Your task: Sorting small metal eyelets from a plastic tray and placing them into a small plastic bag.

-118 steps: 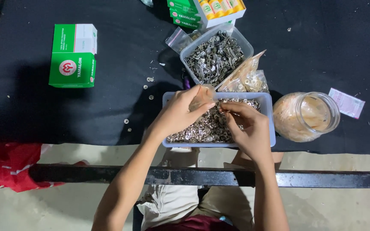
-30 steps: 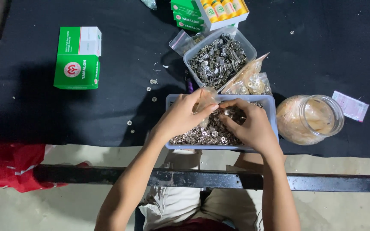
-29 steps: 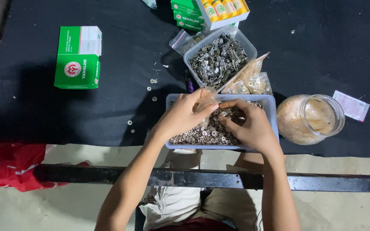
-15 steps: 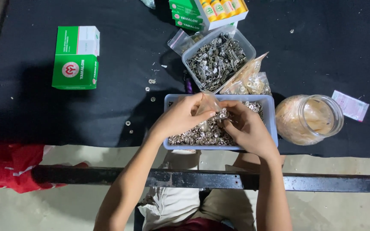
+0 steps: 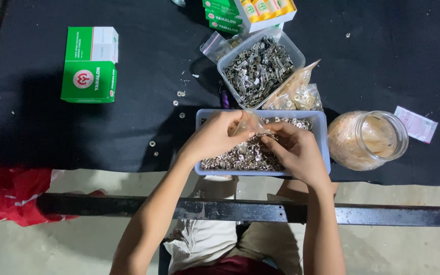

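Both my hands are over a pale blue tray (image 5: 323, 142) full of small silver metal rings (image 5: 240, 158). My left hand (image 5: 212, 137) pinches the mouth of a small clear plastic bag (image 5: 250, 121) held above the rings. My right hand (image 5: 291, 150) has its fingertips closed at the bag's opening, touching the rings; whether it holds any is hidden by the fingers. The two hands meet in the middle of the tray.
Behind the tray stands a clear tub of metal clips (image 5: 258, 66), with filled plastic bags (image 5: 296, 94) beside it. A glass jar (image 5: 367, 140) lies at the right. A green and white box (image 5: 90, 63) sits at the left; loose rings (image 5: 179, 97) dot the black table.
My hands have stayed over the tray with only small finger movements at the bag's mouth. The view has shifted slightly.
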